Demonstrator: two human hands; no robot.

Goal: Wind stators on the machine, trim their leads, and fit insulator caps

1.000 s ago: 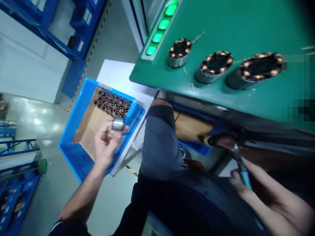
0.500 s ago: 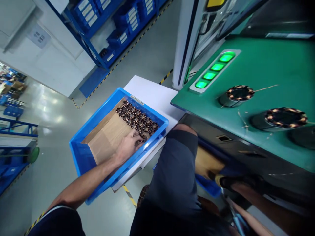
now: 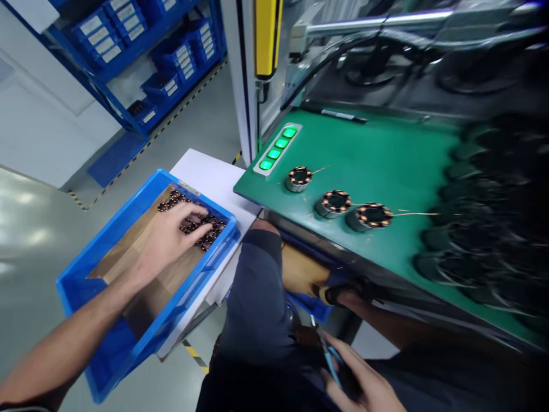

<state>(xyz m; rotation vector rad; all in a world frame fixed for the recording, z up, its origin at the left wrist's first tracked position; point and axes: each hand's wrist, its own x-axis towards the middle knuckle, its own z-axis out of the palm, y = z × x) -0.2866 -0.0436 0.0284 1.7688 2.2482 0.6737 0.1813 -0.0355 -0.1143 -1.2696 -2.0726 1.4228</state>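
Left hand [image 3: 171, 233]: thumb and index finger apart, curved over the copper-wound cores [image 3: 175, 199] inside the blue crate [image 3: 114, 234]; contact with a core cannot be told. Right hand [image 3: 360, 377]: fingers closed around blue-handled pliers [image 3: 330, 359], to the right of the crate. Cores lie packed at the crate's far end, beside bare brown cardboard liner [image 3: 124, 252]. Small label [image 3: 189, 187] on the crate's far rim: unreadable. Right of the crate, green surface [image 3: 403, 154] carries three standing cores [image 3: 299, 185], upright in a row, and a strip of four lit green buttons [image 3: 278, 150]. Well beyond the crate, blue bins [image 3: 160, 86] bear white labels, text too small to read.
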